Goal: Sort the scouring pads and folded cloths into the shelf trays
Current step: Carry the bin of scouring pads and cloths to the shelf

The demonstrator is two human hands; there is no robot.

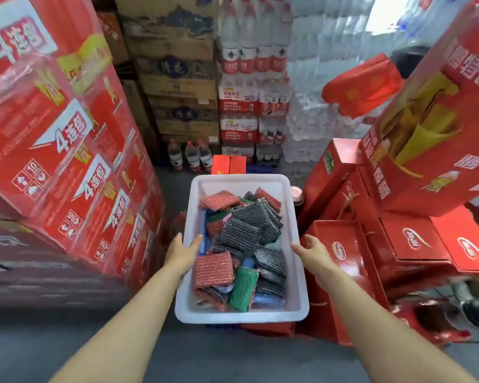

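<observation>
A white plastic bin (241,181) sits in front of me, full of scouring pads: dark grey ones (241,234), red ones (213,268) and a green one (243,288). Blue and pink folded cloths (248,262) show in the gaps between them. My left hand (181,252) grips the bin's left rim, thumb over the edge. At the right rim my right hand (310,250) holds on with the fingers curled under the lip.
Tall stacks of red cartons (67,139) wall the left side. More red gift boxes (415,239) crowd the right, close to the bin. Bottled-water packs (249,100) and brown cartons (177,78) fill the back. Grey floor shows below my forearms.
</observation>
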